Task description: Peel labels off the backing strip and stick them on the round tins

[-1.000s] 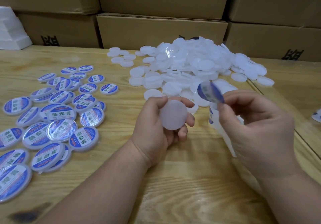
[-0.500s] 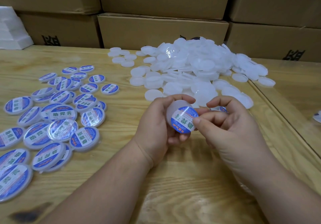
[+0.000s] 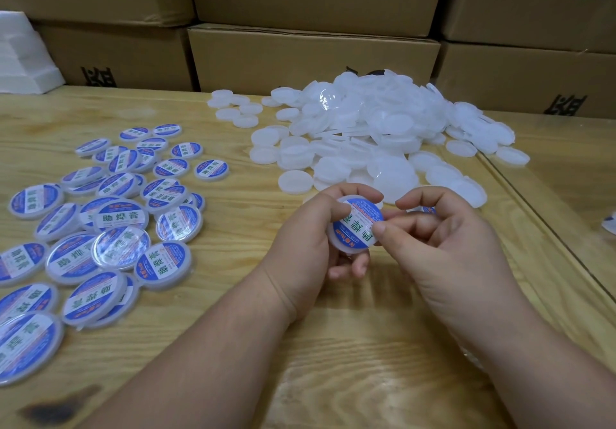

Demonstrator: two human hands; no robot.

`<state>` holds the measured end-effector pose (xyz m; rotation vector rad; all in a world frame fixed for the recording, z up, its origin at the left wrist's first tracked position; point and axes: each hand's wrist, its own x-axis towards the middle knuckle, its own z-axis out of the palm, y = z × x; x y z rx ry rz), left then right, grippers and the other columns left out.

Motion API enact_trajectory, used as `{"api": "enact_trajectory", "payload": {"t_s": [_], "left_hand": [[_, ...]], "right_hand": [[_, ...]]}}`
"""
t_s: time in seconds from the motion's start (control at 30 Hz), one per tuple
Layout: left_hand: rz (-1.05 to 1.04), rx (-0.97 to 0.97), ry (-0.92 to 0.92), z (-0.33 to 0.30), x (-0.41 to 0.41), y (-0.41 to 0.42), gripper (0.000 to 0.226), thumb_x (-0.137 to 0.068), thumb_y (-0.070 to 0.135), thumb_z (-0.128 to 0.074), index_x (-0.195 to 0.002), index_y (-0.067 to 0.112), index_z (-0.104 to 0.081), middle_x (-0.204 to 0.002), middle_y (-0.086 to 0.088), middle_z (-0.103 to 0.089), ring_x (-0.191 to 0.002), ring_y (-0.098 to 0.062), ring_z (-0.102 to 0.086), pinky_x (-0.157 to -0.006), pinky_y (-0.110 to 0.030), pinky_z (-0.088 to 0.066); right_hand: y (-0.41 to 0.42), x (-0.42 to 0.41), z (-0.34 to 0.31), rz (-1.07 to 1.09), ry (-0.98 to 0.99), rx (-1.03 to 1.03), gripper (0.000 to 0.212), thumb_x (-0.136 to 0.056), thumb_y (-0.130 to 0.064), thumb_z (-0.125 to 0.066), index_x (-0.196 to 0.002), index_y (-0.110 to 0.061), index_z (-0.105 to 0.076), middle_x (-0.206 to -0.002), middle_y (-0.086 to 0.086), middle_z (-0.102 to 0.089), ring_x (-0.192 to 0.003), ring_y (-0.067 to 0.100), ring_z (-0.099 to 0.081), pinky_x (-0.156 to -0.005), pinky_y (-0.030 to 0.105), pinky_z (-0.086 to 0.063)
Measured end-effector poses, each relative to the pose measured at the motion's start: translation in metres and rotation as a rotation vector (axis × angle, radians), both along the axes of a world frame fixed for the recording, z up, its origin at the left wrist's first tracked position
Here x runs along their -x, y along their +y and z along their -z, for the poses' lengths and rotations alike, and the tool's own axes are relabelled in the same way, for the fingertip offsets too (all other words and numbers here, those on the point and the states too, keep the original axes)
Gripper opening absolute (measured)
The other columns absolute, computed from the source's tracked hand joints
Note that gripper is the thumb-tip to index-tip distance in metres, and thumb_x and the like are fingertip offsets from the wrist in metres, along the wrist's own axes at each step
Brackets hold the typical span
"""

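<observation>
Left hand gripping tin, right hand thumb pressing label; uneven pressing risks wrinkles, off-centre stick.

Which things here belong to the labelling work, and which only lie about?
Part of the job:
- white round tin with blue-and-white label, gripped in left hand
- right hand, thumb pressing the label
- heap of unlabelled white tins
- group of labelled blue-and-white tins

Just lying about:
- brown cardboard boxes
- white foam block
- wooden table
</observation>
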<state>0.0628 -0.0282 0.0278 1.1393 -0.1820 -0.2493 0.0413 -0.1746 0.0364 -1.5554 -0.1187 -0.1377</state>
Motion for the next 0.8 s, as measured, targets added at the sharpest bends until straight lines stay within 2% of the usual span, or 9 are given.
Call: {"api": "enact_trajectory", "payload": {"t_s": [0.13, 0.23, 0.3, 0.43, 0.57, 0.8], "left_hand": [[0.008, -0.007, 0.004, 0.0004, -0.0002, 0.0004, 0.038, -0.072, 0.023, -0.038, -0.097, 0.015, -0.065, -0.102, -0.030, -0.066, -0.039, -0.021, -0.045, -0.037, -0.017, -0.021], [0.012, -0.006, 0.010, -0.0010, 0.0005, -0.0003, 0.038, -0.071, 0.023, -0.039, -0.096, 0.016, -0.066, -0.103, -0.035, -0.066, -0.040, -0.021, -0.045, -0.037, -0.017, -0.021], [0.014, -0.007, 0.011, -0.0027, 0.0010, -0.0009, 0.038, -0.071, 0.022, -0.039, -0.097, 0.016, -0.066, -0.111, -0.040, -0.063, -0.041, -0.021, -0.045, -0.037, -0.016, -0.022], [0.020, 0.008, 0.020, -0.0045, 0.0013, -0.0008, 0.037, -0.071, 0.022, -0.039, -0.096, 0.015, -0.066, -0.115, -0.041, -0.062, -0.041, -0.021, -0.045, -0.036, -0.016, -0.023], [0.017, -0.001, 0.024, -0.0033, 0.0006, -0.0003, 0.037, -0.071, 0.021, -0.039, -0.093, 0.018, -0.069, -0.111, -0.035, -0.067, -0.041, -0.022, -0.046, -0.037, -0.017, -0.024], [-0.068, -0.164, 0.006, -0.0016, 0.0016, -0.0004, 0.048, -0.059, 0.005, -0.043, -0.086, 0.030, -0.073, -0.104, -0.023, -0.072, -0.044, -0.021, -0.047, -0.040, -0.016, -0.034]], "right_hand": [[-0.0004, 0.0000, 0.0006, 0.004, 0.000, 0.016, 0.028, -0.086, -0.005, -0.075, -0.103, -0.016, -0.057, -0.079, 0.008, -0.078, -0.084, 0.017, -0.076, -0.075, 0.025, -0.052], [-0.0005, -0.0003, 0.0008, -0.001, -0.004, 0.010, 0.029, -0.086, -0.004, -0.075, -0.104, -0.015, -0.056, -0.076, 0.009, -0.077, -0.088, 0.015, -0.076, -0.080, 0.027, -0.051], [-0.0008, -0.0004, 0.0011, -0.004, -0.006, 0.011, 0.030, -0.086, -0.003, -0.076, -0.104, -0.014, -0.055, -0.076, 0.009, -0.077, -0.092, 0.015, -0.076, -0.082, 0.028, -0.051], [-0.0017, -0.0008, 0.0023, 0.000, -0.018, 0.028, 0.031, -0.085, -0.004, -0.077, -0.104, -0.015, -0.056, -0.076, 0.009, -0.077, -0.093, 0.014, -0.075, -0.083, 0.028, -0.051], [-0.0018, -0.0015, 0.0031, -0.005, -0.025, 0.035, 0.031, -0.085, -0.004, -0.077, -0.104, -0.015, -0.056, -0.076, 0.009, -0.077, -0.092, 0.013, -0.075, -0.081, 0.026, -0.052], [-0.0022, 0.0007, 0.0029, 0.004, -0.027, 0.081, 0.027, -0.085, -0.007, -0.078, -0.102, -0.018, -0.059, -0.075, 0.005, -0.078, -0.082, 0.010, -0.075, -0.077, 0.029, -0.050]]}}
